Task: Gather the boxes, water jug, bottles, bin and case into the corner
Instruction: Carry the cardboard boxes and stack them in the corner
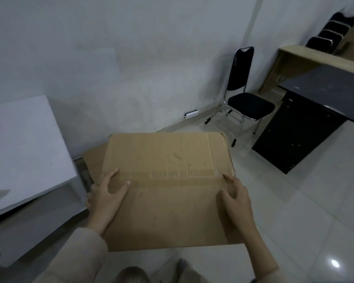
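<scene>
Gripping opposite edges of the cardboard box (pixel 168 190), both hands (pixel 104 199) hold it above open floor (pixel 315 201).

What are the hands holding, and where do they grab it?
Both hands hold the cardboard box: the left hand at its left edge, the right hand at its right edge, thumbs on top.
</scene>
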`<state>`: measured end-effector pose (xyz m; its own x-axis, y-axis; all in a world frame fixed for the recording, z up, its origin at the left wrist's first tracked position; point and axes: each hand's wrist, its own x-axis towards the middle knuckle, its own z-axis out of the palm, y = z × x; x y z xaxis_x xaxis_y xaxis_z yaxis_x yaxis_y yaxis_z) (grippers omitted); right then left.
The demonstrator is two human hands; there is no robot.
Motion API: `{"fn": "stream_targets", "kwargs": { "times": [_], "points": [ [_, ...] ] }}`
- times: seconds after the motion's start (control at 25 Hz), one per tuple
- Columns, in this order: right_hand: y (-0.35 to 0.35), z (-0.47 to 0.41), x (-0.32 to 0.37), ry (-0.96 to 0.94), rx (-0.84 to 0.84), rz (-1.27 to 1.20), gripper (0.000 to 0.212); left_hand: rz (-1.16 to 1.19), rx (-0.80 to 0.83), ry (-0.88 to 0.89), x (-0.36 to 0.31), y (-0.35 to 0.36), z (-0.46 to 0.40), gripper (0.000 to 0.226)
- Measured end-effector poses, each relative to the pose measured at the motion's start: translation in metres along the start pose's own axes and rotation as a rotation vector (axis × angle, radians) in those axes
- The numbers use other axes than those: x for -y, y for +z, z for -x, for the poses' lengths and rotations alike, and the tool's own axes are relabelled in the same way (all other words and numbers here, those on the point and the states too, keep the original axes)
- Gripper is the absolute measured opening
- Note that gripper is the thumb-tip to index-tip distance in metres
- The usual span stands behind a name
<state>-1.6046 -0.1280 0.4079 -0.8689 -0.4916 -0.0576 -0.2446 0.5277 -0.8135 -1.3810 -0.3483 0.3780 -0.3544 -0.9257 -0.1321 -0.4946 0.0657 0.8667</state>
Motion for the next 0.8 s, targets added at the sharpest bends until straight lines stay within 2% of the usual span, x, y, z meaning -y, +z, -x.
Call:
{"fn": "stream_targets", "kwargs": {
  "times": [0.24,0.48,0.8],
  "points": [
    [0.006,-0.105,0.010,-0.088,0.112,0.032,0.044,0.065,-0.093,-0.060,-0.017,0.044,-0.055,0.059],
    [0.046,-0.169,0.022,-0.094,0.201,0.100,0.045,0.038,-0.108,-0.181,0.003,0.058,-0.108,0.077],
    [0.157,-0.225,0.038,0.066,0.345,0.085,0.053,-0.078,0.025,-0.320,0.055,0.035,-0.240,0.085]
  ]
}}
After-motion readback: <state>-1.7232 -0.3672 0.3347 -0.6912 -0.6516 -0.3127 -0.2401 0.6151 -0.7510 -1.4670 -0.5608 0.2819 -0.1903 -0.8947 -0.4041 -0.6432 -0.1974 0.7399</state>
